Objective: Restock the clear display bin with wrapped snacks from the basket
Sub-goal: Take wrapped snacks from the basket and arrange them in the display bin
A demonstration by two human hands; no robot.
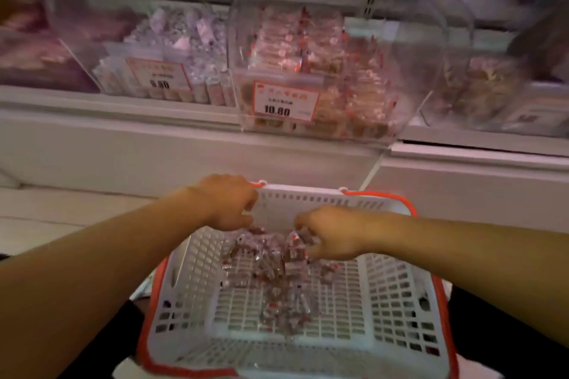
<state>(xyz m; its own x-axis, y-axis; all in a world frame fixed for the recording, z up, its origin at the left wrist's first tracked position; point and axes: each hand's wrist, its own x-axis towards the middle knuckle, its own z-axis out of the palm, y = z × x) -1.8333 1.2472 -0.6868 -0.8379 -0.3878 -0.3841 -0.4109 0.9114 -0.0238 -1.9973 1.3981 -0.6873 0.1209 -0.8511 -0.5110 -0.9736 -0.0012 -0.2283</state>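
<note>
A white slotted basket (397,295) with a red rim sits low in front of me, holding a loose pile of clear-wrapped snacks (271,268). Both hands are down at the far end of the pile. My left hand (228,203) curls its fingers over snacks near the basket's far wall. My right hand (332,234) grips a bunch of wrappers. Above, on the white shelf, stands the clear display bin (428,71), packed with similar wrapped snacks behind an orange price tag (284,101) reading 10.80.
Another clear bin (172,49) with pale wrapped goods stands left of the display bin, and one more (492,92) to its right. A white shelf ledge (123,120) runs below them. The whole view is blurred.
</note>
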